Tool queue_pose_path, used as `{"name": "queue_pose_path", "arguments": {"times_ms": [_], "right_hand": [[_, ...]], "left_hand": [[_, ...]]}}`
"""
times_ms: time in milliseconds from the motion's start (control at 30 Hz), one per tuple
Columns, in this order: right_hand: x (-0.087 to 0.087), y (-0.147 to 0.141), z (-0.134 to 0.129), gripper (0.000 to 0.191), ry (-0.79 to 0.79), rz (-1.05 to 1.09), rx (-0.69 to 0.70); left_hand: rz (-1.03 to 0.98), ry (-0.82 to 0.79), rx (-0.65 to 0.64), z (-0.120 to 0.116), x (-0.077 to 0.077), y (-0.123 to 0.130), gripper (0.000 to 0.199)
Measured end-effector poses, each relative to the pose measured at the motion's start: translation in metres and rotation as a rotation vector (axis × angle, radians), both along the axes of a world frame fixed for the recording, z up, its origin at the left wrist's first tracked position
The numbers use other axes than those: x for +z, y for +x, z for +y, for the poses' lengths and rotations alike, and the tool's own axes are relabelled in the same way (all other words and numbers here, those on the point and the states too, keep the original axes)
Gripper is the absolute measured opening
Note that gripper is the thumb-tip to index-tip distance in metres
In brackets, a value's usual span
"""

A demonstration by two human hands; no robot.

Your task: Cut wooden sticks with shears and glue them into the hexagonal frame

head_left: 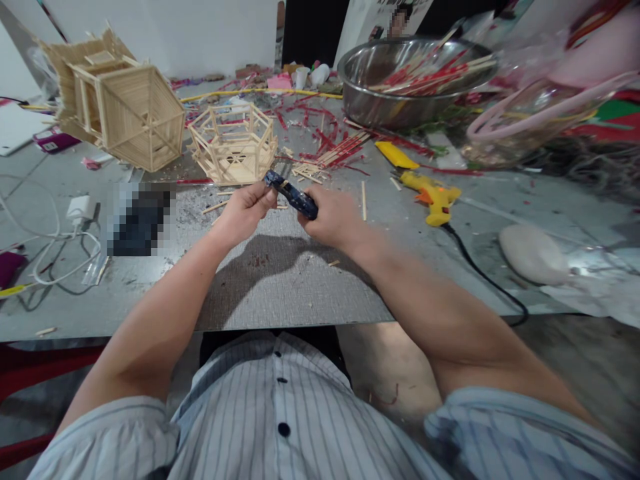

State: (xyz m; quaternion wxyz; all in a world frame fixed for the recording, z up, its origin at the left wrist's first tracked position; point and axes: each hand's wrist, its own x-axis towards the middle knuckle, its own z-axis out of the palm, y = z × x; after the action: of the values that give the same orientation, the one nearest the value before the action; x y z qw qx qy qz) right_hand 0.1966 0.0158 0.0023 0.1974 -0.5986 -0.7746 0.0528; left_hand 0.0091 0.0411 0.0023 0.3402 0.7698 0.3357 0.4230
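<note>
My right hand [333, 217] is wrapped around a pair of dark blue pliers [293, 193], their head pointing up and left. At that head, my left hand [250, 208] is closed in a pinch; whatever lies between its fingertips is too small to make out. Just beyond the hands stands an open six-sided frame of wooden sticks [233, 150]. To its left a larger stick-built lantern-like structure [143, 120] lies on its side, a hexagonal face turned towards me. Loose wooden sticks [364, 201] lie around my hands on a grey textured board [280, 287].
A yellow hot glue gun [433, 197] with a black cord lies at right. Behind it stands a steel bowl [365, 100] of red and plain sticks. Red scraps [325, 137] litter the table's back. At left are a white charger [80, 210] with cable and a blurred-out dark patch.
</note>
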Motion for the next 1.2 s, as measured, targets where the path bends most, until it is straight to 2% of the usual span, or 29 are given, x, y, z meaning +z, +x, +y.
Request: {"name": "queue_pose_path", "arguments": {"times_ms": [200,467,733,967,1200], "right_hand": [[-0.001,-0.001,0.002,0.032,-0.012,-0.011,-0.010],[-0.004,0.000,0.002,0.040,0.003,0.054,0.004],[0.001,-0.002,-0.002,0.038,-0.027,0.031,-0.007],[0.001,-0.004,-0.004,0.030,-0.007,0.018,-0.023],[0.004,-0.005,0.000,0.030,-0.066,-0.042,-0.027]], "left_hand": [[0.083,0.154,0.121,0.005,-0.009,0.000,0.053],[0.105,0.255,0.244,0.007,-0.022,0.000,0.042],[0.097,0.210,0.298,-0.003,-0.014,0.004,0.033],[0.079,0.189,0.330,-0.005,-0.016,0.008,0.040],[0.149,0.161,0.359,-0.008,-0.014,0.010,0.032]]}}
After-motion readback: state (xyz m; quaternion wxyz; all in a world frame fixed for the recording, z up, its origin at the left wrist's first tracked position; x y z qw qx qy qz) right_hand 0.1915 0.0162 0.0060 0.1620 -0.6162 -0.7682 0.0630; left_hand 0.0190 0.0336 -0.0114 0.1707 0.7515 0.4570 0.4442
